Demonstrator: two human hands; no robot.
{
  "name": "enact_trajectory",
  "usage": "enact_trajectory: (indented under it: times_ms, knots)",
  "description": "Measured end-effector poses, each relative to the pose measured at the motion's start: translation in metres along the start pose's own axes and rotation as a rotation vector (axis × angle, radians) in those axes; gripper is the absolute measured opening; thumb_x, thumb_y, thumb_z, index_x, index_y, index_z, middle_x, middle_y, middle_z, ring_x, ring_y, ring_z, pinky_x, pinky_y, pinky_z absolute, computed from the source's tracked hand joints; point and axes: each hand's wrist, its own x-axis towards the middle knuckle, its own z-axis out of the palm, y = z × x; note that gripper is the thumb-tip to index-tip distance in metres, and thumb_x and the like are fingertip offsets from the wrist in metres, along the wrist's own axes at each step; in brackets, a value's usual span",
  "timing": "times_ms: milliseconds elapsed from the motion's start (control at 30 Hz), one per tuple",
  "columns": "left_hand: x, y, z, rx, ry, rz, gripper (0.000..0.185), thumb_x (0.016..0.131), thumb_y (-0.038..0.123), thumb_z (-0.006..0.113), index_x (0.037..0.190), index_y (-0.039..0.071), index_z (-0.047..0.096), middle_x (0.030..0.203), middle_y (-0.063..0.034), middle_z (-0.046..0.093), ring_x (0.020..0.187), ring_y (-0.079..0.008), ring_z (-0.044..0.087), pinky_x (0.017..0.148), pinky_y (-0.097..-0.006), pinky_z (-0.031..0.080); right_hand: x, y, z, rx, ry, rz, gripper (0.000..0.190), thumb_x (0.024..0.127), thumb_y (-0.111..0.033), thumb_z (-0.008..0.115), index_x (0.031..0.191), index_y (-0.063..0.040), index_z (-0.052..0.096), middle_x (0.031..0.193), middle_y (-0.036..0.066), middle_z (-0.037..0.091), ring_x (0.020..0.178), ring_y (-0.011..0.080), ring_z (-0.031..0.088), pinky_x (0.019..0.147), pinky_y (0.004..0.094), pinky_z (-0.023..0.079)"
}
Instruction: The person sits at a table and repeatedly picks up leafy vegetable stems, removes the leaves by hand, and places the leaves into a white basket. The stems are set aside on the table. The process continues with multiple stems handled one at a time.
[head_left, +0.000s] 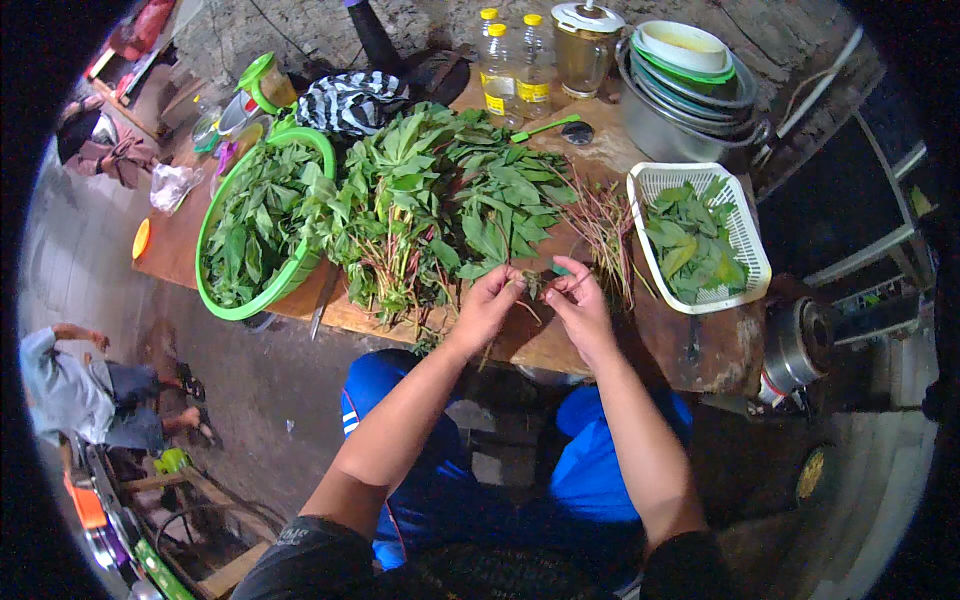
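Note:
Over the front edge of the wooden table, my left hand (489, 304) and my right hand (579, 306) pinch a small leafy sprig (532, 285) between them. Beyond my left hand lies a heap of green palmate leaves (510, 195) with reddish stalks. Another bunch of leafy stems (390, 217) is left of it. Bare reddish stalks (604, 225) lie just past my right hand. A white plastic basket (759, 262) at the right holds loose green leaves (686, 240). At the left, a green round basket (204, 255) is full of leaves.
A knife (322, 304) lies at the table's front edge. Behind are plastic bottles (496, 75), a lidded jug (585, 52), stacked metal pots (675, 124), a green-handled utensil (547, 129) and a striped cloth (352, 101). A metal burner-like object (795, 345) stands right. A person (97, 390) is at far left.

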Motion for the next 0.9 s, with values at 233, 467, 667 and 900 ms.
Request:
enact_trajectory:
  times_ms: [233,467,667,900]
  knots:
    - [0.001,0.004,0.000,-0.072,0.076,0.041,0.024,0.111,0.025,0.063,0.113,0.002,0.068,0.101,0.0051,0.065,0.094,-0.0047,0.055,0.087,-0.0249,0.047,-0.001,-0.034,0.001,-0.556,0.348,-0.474,0.105,0.077,-0.010,0.089,0.165,-0.008,0.030,0.157,0.021,0.047,0.139,0.0357,0.052,0.117,0.0468,0.042]
    - [-0.002,0.002,0.003,0.400,0.095,0.236,0.025,0.101,0.021,0.074,0.116,0.002,0.073,0.089,0.0001,0.064,0.085,-0.0109,0.055,0.077,-0.0290,0.047,-0.008,-0.053,-0.004,-0.720,0.058,-0.716,0.073,0.083,-0.023,0.091,0.143,-0.001,0.058,0.144,0.019,0.059,0.130,0.0339,0.061,0.111,0.0465,0.048]
    - [-0.005,0.006,0.003,0.481,0.032,0.207,0.025,0.100,0.017,0.075,0.117,-0.001,0.071,0.101,-0.0052,0.068,0.095,-0.0136,0.062,0.087,-0.0300,0.049,-0.005,-0.030,-0.002,-0.424,-0.033,-0.325,0.047,0.087,-0.021,0.087,0.128,-0.004,0.072,0.116,0.014,0.074,0.108,0.0303,0.070,0.094,0.0396,0.056]
    - [-0.005,0.005,0.003,0.187,0.021,0.106,0.022,0.103,0.018,0.071,0.118,0.003,0.073,0.102,0.0014,0.068,0.097,-0.0098,0.060,0.090,-0.0274,0.047,0.005,-0.018,-0.019,-0.422,-0.053,-0.309,0.018,0.089,-0.004,0.081,0.107,-0.002,0.077,0.111,0.011,0.074,0.111,0.0254,0.069,0.101,0.0389,0.053]
